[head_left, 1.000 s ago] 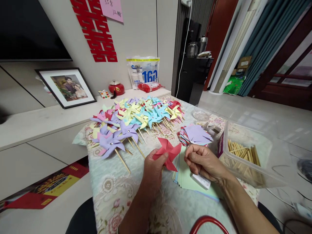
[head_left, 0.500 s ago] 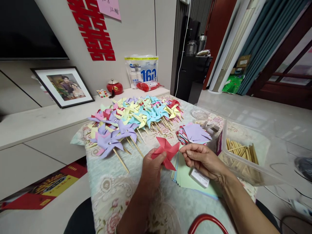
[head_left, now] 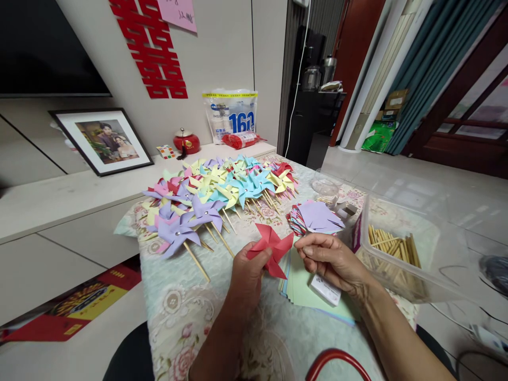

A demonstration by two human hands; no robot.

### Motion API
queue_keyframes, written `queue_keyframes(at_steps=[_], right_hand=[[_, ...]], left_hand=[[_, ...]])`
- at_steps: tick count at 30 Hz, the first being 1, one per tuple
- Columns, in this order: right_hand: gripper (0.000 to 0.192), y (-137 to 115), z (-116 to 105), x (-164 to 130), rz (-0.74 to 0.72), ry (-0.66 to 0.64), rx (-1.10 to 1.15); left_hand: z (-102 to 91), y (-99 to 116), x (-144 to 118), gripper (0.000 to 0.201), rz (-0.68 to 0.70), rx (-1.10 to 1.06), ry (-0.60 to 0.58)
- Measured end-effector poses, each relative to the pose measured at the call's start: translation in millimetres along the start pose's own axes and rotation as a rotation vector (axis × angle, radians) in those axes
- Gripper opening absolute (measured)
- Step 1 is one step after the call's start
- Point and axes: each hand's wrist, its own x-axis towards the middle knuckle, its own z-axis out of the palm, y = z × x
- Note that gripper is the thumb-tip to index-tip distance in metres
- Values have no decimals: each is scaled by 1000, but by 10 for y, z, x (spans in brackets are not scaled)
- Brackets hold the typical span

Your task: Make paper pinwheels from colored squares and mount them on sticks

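Note:
Between thumb and fingers, my left hand (head_left: 248, 270) grips a red paper pinwheel (head_left: 273, 246), its thumb pressed over the folded centre. No stick shows on this pinwheel. My right hand (head_left: 327, 259) is closed in a pinch just right of the pinwheel's blade; whatever sits between its fingertips is too small to make out. Under that hand lie a stack of light green paper (head_left: 299, 283) and a small white box (head_left: 325, 289). Purple cut paper squares (head_left: 319, 216) rest just beyond it.
Several finished pinwheels (head_left: 230, 185) on sticks cover the table's far left. At right stands a clear plastic bin (head_left: 413, 280) with wooden sticks (head_left: 397, 246). A red curved handle (head_left: 337, 357) lies at the near edge. A clear round container (head_left: 325, 186) sits farther back.
Almost nothing differs. The red pinwheel and my right hand have shifted very slightly to the right.

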Motion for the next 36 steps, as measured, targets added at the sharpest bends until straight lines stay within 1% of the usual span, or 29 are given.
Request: queue_keyframes(at_steps=[4, 8, 14, 19, 22, 31, 36], right_hand=[[23, -2, 27, -9, -27, -25, -13], [25, 10, 33, -10, -30, -46, -19], [21, 8, 13, -3, -41, 4, -6], [22, 3, 18, 1, -52, -6, 40], [24, 3, 31, -3, -34, 3, 54], [23, -9, 42, -18, -7, 13, 30], [23, -12, 62, -24, -34, 14, 18]], left_hand=[[11, 8, -6, 26, -1, 7, 4], [13, 15, -18, 25, 2, 9, -3], [7, 10, -16, 25, -3, 5, -14], [9, 5, -19, 22, 1, 27, -16], [18, 4, -28, 23, -3, 29, -10], [22, -2, -20, 23, -3, 30, -7], [32, 11, -28, 24, -4, 25, -13]])
